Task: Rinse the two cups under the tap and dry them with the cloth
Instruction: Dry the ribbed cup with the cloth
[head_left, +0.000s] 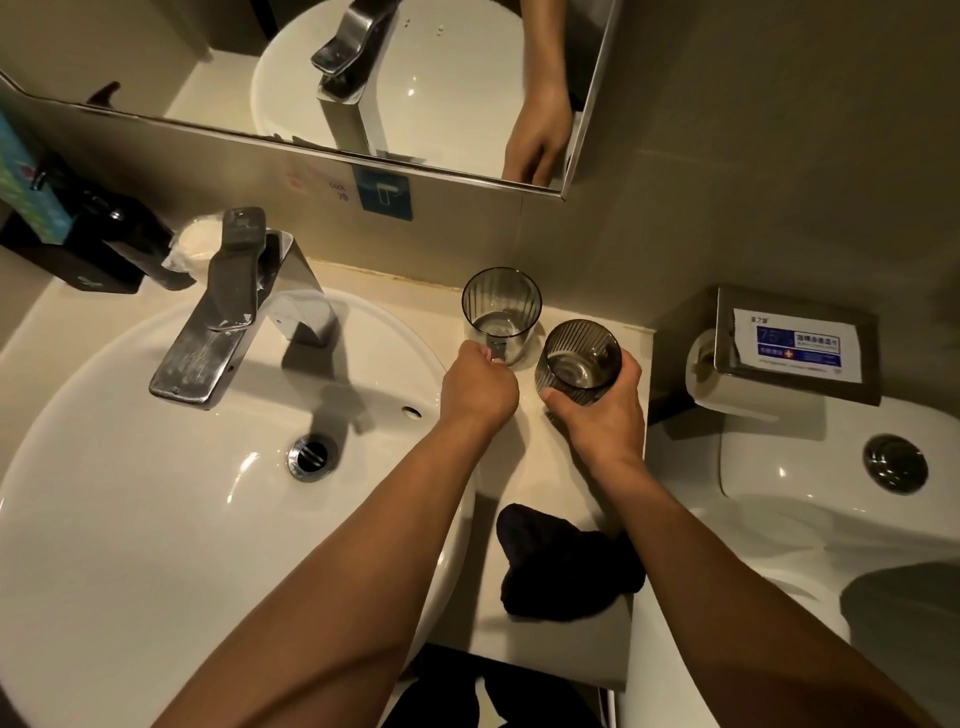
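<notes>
The left hand (480, 387) pinches the handle of the far glass cup (501, 312), the right hand (602, 410) wraps the near glass cup (579, 361), and the tap (208, 332) is off to the left, nearer the left hand.

Left hand (480, 387) grips rear cup (501, 314); right hand (602, 415) front cup (578, 361).
</notes>
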